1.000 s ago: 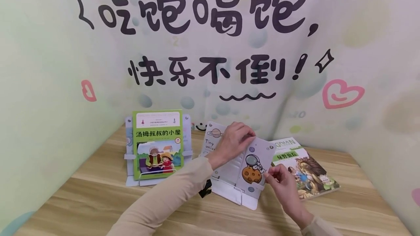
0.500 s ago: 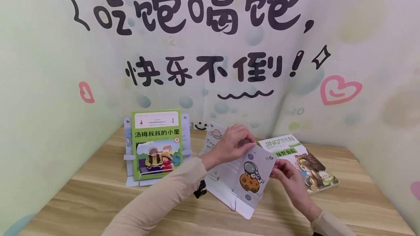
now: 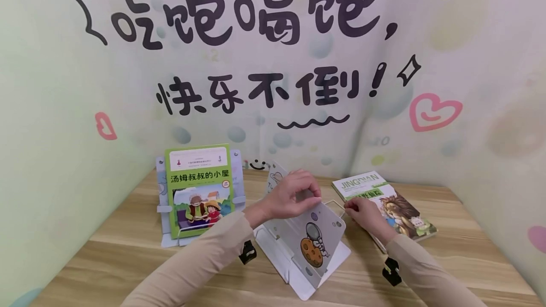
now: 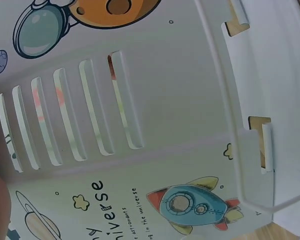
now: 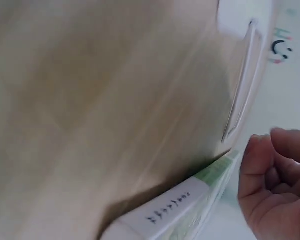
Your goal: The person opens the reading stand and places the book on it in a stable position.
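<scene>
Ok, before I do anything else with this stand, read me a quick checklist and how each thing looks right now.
1. Left hand on the stand: ok, it pinches the top edge.
2. Rear wire swung out: ok, it juts from the back.
3. Right hand gripping that wire: not ok, a slight gap shows in the right wrist view.
4. Base resting fully on the table: cannot tell.
5. Lion book on the stand: not ok, it lies flat on the table.
6. Green book propped up: ok, on the other stand.
</scene>
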`<state>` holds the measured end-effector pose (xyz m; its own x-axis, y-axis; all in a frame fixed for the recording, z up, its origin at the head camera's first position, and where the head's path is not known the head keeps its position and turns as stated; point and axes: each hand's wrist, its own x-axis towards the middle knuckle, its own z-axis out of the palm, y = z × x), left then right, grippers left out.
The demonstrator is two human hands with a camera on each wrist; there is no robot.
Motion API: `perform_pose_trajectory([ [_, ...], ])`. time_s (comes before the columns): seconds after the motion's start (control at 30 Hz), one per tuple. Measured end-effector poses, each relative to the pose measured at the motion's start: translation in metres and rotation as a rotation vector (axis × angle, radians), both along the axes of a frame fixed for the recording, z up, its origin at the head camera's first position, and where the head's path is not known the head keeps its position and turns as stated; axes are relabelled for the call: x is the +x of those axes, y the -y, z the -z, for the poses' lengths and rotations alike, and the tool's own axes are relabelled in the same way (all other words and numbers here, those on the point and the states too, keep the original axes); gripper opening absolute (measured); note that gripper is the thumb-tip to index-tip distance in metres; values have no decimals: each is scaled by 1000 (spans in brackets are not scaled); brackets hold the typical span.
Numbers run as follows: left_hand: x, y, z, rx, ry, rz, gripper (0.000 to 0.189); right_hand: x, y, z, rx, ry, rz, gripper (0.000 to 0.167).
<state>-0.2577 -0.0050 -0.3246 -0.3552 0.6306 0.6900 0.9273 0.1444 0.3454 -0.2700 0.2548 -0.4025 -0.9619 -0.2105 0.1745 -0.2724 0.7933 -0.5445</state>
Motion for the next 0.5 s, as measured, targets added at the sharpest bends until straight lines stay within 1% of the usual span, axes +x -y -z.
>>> perform_pose_trajectory([
  [0.1,0,2,-2,-9,11,23,4,-9,1,2,155,-22,18,4],
  [0.23,1,4,-3,-16,34,47,4,-15,2,5,287,82,76,8],
  [0.33,1,6,-4,-21,45,59,4,-15,4,5,350,102,96,8],
  [0.43,2,6,-4,-23,47,68,4,-15,5,6,391,79,98,10],
  [0.5,2,6,-4,-23,47,73,4,-14,6,6,413,67,93,15],
])
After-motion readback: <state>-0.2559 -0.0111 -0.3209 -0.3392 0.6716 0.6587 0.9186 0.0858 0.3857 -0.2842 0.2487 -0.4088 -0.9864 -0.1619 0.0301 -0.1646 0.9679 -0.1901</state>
